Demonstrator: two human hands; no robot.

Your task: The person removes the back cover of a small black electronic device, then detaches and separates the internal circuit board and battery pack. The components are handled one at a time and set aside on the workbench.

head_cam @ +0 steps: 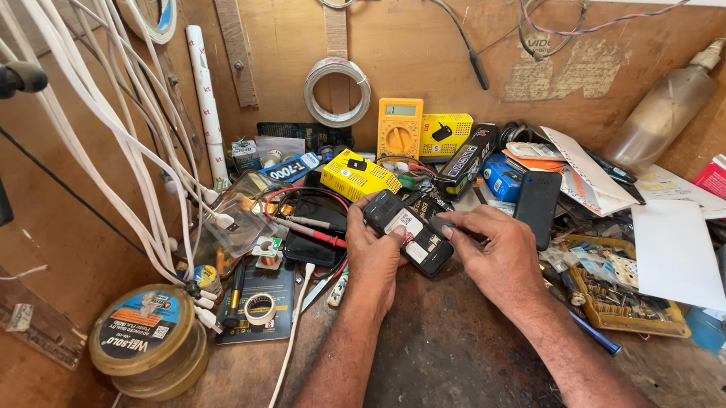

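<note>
Your left hand [374, 257] has its fingers curled round a small black phone [407, 231], back cover off, thumb pressed on its open back. Your right hand [498, 251] is nearly closed, fingertips pinched at the phone's right edge; whether they hold a tool you cannot tell. The phone sits tilted just above the dark wooden bench [437, 357]. Just beyond lie a yellow box [360, 176], a yellow meter [399, 127] and red probes [310, 229]. White cables [119, 134] hang at left above round tins [142, 340].

One head-worn camera looks steeply down, close over a cluttered workbench [438, 366] toward its back wall [421, 52].
</note>
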